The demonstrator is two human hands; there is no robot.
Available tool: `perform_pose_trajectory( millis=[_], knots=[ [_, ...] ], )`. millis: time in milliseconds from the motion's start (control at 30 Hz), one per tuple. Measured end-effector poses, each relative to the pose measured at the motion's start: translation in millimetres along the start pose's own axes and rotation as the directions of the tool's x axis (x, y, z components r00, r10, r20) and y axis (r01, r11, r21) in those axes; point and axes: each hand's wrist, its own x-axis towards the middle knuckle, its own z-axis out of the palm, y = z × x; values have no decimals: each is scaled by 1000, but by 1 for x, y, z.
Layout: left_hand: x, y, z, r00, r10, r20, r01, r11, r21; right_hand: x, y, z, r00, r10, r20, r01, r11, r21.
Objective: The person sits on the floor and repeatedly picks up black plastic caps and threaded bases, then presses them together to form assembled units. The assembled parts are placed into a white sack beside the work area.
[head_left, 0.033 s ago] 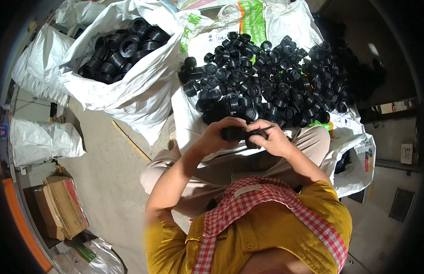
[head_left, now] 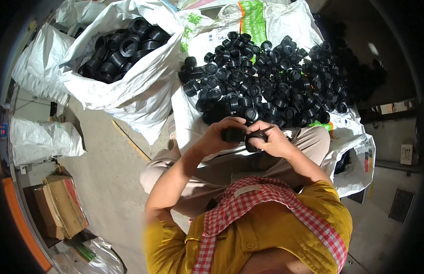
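In front of my lap, my left hand (head_left: 221,132) is closed round a black cylindrical plastic part (head_left: 232,134). Close beside it, my right hand (head_left: 277,142) grips a smaller black plastic piece (head_left: 254,142) with a thin dark point sticking up past the fingers. The two pieces sit side by side; whether they touch or join is too dark to tell. Just beyond my hands lies a wide heap of black round plastic caps (head_left: 255,89), spread on a white woven sack (head_left: 189,107).
An open white sack (head_left: 148,98) at the far left holds black ribbed rings (head_left: 129,47). Another white sack (head_left: 360,169) stands by my right knee. A cardboard box (head_left: 66,205) and a wooden stick (head_left: 130,140) are on the floor at left.
The black piece in my right hand has turned slightly, and my right fingers have shifted a little on it. My left hand stays in place.
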Motion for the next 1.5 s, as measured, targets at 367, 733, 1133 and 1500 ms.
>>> perform_pose_trajectory(
  millis=[367, 733, 1133, 1500],
  knots=[
    [-2, 7, 15, 741, -665, 95, 666, 710, -227, -9, 15, 0, 970, -229, 83, 237, 817, -525],
    [2, 22, 33, 939, 302, -162, -259, 935, 244, -4, 28, -2, 817, -13, 576, -573, 84, 815],
    [-8, 44, -47, 799, 331, -502, -403, 915, -38, -58, 49, -36, 878, 201, 434, -478, 414, 775],
    [2, 4, 34, 913, -74, -402, 165, 967, 195, 65, 48, 45, 820, -64, -568, 252, 932, 259]
  ],
)
